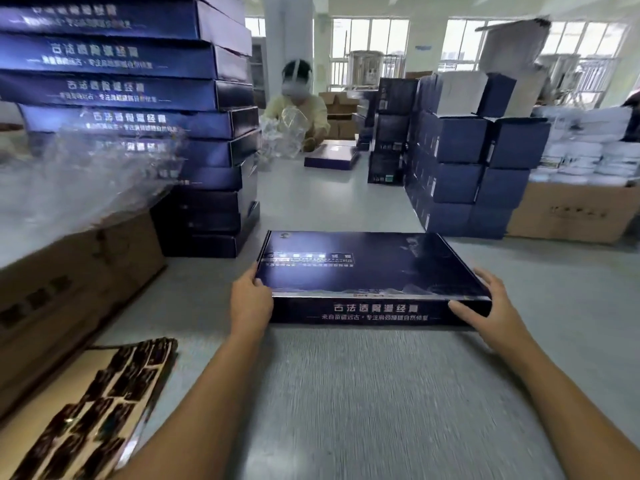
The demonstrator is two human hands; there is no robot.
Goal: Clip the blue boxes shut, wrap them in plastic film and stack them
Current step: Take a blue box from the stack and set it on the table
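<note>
On the grey tabletop a tall stack stands behind and left of the flat blue box. The left grip clamps its near left corner, thumb on top. The right grip touches its near right corner, fingers straight.

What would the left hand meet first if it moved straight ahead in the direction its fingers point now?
The left hand already grips the blue box at its near left corner. Straight ahead it would slide along that side onto bare table; the tall stack lies just left, though depth is unclear.
</note>
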